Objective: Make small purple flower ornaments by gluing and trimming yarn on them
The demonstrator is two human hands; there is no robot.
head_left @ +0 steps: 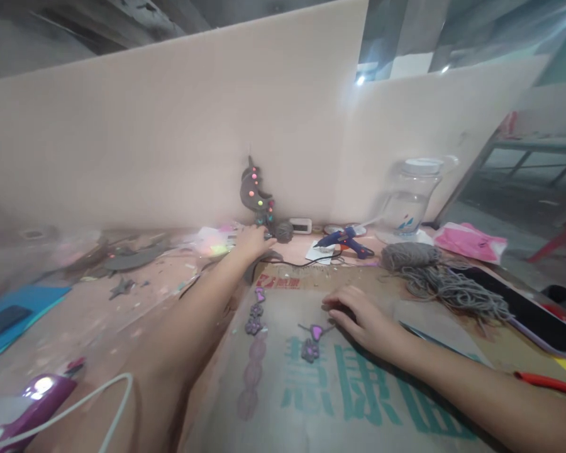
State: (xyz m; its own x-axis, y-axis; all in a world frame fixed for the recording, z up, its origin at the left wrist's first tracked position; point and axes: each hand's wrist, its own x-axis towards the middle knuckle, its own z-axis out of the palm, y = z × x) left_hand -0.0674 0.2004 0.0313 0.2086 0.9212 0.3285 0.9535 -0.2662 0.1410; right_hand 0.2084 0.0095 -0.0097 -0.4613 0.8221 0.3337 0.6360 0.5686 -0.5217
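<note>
At the back of the table my left hand [252, 242] reaches in beside a small ball of dark yarn [283, 231]. Its fingers close around a small dark thing that blur keeps me from making out. My right hand [358, 314] rests on a cardboard sheet [273, 390], thumb and fingers loosely apart with nothing seen between them. Just left of its thumb lies a purple triangular piece [316, 332] with thin dark strings, above a grey and purple flower-like piece [310, 350]. Further left, a column of similar grey and purple pieces [254, 319] lies on the cardboard.
A blue glue gun [339, 238] and its black cord lie at the back. On the right are grey yarn [410, 255], a water jug [412, 198], a pink packet [471, 241] and a phone [528, 308]. A decorated crescent [252, 189] hangs against the partition.
</note>
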